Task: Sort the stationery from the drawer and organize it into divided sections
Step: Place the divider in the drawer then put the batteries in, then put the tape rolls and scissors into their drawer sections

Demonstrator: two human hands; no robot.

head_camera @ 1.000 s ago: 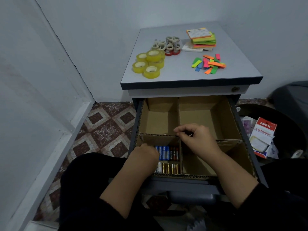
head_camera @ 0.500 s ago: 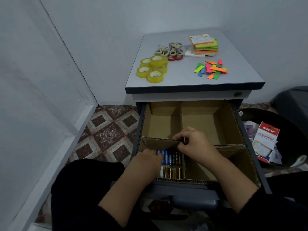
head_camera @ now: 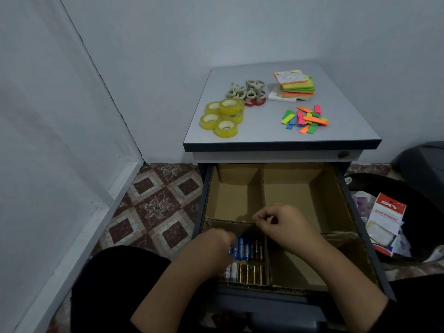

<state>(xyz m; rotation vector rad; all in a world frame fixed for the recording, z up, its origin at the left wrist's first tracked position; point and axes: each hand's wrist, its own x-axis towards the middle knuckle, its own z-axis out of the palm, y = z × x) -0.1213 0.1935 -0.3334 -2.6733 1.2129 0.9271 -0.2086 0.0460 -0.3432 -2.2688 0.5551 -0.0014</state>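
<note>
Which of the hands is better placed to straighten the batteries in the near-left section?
Left, probably. The left hand already rests on the batteries; the right hand is at the cardboard divider.

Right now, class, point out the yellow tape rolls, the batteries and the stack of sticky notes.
yellow tape rolls (head_camera: 222,117): head view, middle of the cluster.
batteries (head_camera: 249,249): head view, on the blue ones in the near-left section.
stack of sticky notes (head_camera: 296,86): head view, on the green layers.

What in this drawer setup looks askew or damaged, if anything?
The cardboard divider on the drawer's right side looks bent and crumpled, sagging at an angle rather than standing straight like the rear divider. The colored paper strips on the cabinet top lie in a loose, crisscrossed heap. Nothing looks spilled.
</note>
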